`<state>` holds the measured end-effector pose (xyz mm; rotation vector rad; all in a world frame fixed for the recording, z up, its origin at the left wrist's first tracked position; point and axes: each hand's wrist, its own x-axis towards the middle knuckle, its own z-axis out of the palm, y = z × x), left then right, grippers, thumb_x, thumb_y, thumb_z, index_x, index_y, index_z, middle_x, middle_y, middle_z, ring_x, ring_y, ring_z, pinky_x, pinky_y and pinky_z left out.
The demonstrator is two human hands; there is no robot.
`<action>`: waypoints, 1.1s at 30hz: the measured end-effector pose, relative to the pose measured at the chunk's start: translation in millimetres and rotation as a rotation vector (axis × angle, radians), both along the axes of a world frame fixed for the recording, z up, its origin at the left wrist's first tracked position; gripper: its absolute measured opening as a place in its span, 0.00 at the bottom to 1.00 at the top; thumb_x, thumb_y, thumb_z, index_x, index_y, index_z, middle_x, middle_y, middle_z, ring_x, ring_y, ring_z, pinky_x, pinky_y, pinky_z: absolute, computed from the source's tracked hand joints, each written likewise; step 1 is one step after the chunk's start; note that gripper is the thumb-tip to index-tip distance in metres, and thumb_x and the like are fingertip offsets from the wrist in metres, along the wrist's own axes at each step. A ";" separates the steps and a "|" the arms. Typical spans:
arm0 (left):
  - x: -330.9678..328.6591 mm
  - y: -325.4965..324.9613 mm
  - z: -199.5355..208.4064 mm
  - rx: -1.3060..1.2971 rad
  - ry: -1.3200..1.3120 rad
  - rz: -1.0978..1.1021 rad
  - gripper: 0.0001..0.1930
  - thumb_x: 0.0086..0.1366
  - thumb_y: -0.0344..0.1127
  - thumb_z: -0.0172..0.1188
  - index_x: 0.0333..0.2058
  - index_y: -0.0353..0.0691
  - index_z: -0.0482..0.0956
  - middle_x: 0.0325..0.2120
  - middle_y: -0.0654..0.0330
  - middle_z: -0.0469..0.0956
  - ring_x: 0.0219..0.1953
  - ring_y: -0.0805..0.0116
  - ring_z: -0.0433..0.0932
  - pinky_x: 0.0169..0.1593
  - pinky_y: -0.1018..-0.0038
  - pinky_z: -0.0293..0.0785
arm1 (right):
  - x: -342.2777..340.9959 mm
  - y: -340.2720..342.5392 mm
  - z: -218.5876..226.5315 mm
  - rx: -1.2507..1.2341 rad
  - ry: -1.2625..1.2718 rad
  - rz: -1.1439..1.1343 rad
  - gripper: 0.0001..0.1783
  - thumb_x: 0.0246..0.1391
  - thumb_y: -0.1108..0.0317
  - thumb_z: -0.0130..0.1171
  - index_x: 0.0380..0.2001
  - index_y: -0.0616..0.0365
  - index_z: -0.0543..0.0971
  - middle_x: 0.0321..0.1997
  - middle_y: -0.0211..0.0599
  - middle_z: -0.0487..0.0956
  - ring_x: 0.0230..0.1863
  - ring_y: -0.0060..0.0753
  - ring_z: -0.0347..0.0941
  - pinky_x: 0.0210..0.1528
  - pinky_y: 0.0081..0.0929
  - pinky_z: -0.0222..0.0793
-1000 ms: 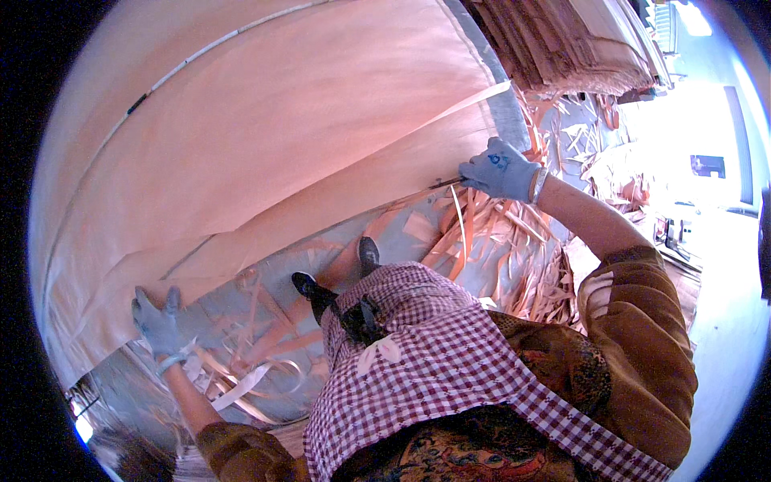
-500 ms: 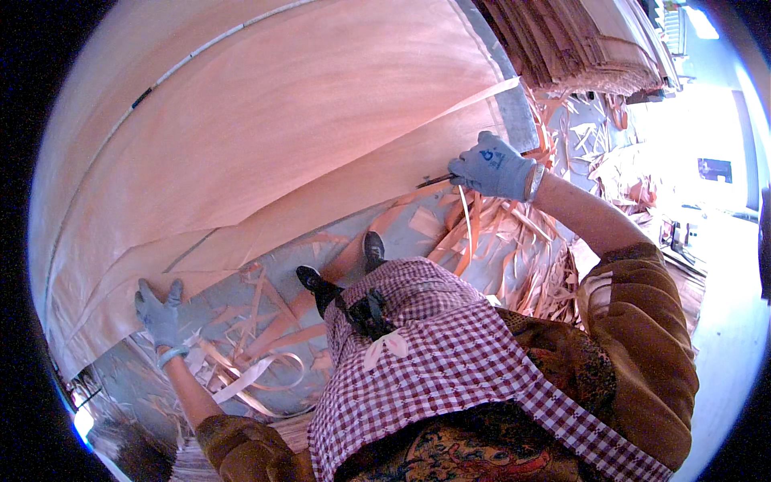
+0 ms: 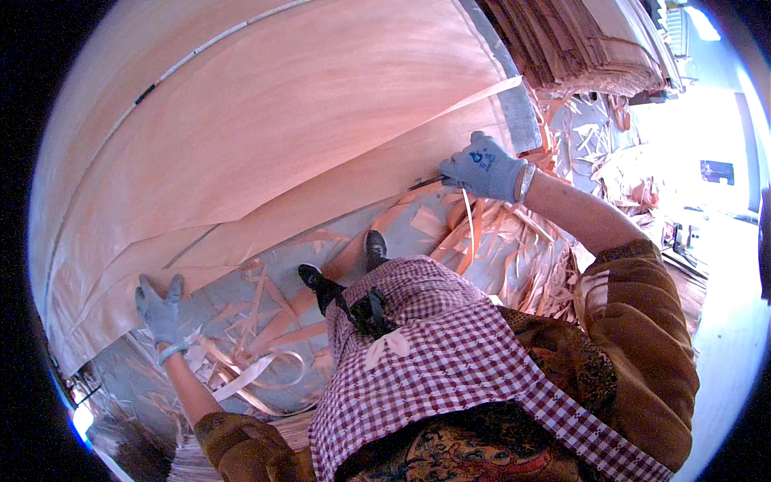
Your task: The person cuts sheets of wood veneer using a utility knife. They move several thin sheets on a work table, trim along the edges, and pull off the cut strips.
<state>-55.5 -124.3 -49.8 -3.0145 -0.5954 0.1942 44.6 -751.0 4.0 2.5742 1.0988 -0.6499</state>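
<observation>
Wide, thin pinkish wood veneer sheets [image 3: 297,120] lie in front of me, with a wavy upper edge over a lower sheet [image 3: 345,193]. My left hand [image 3: 161,312], in a pale blue-grey glove, rests with thumb and fingers apart on the near left edge of the veneer. At the near right edge, my right hand [image 3: 486,169] wears the same kind of glove and is closed round a thin dark knife [image 3: 424,184]. Its tip points left along the sheet's edge; the handle is hidden in the fist. A narrow pale strip [image 3: 468,217] hangs just below that hand.
Veneer offcuts [image 3: 514,249] litter the floor at right, with curled strips [image 3: 265,369] near my left forearm. A tall stack of veneer [image 3: 570,44] stands at the far right. A black-and-white marked cord [image 3: 185,60] crosses the sheets. My shoes [image 3: 375,247] are by the near edge.
My right hand has shifted slightly left along the veneer's edge with the knife. My left hand has stayed almost in place.
</observation>
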 end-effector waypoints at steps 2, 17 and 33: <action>-11.2 12.3 -5.3 -0.030 -0.098 0.001 0.49 0.50 0.68 0.56 0.59 0.32 0.56 0.55 0.35 0.58 0.58 0.40 0.58 0.60 0.55 0.54 | 2.0 2.4 -1.9 0.013 0.013 0.014 0.05 0.44 0.60 0.55 0.26 0.41 0.70 0.21 0.25 0.75 0.25 0.32 0.74 0.32 0.34 0.62; 4.3 -232.3 16.2 -0.232 -0.456 -0.383 0.22 0.55 0.47 0.59 0.46 0.42 0.76 0.44 0.51 0.73 0.45 0.52 0.70 0.49 0.60 0.64 | 4.5 -16.6 -19.8 0.120 0.061 0.010 0.05 0.46 0.60 0.54 0.29 0.41 0.70 0.25 0.26 0.76 0.29 0.34 0.74 0.33 0.38 0.61; 5.1 -234.1 6.6 -0.173 -0.404 -0.358 0.24 0.53 0.50 0.60 0.47 0.43 0.75 0.44 0.52 0.72 0.45 0.51 0.70 0.50 0.59 0.63 | -1.0 -117.7 -47.9 0.640 0.339 -0.512 0.27 0.56 0.46 0.42 0.36 0.63 0.73 0.32 0.47 0.76 0.37 0.42 0.74 0.44 0.37 0.68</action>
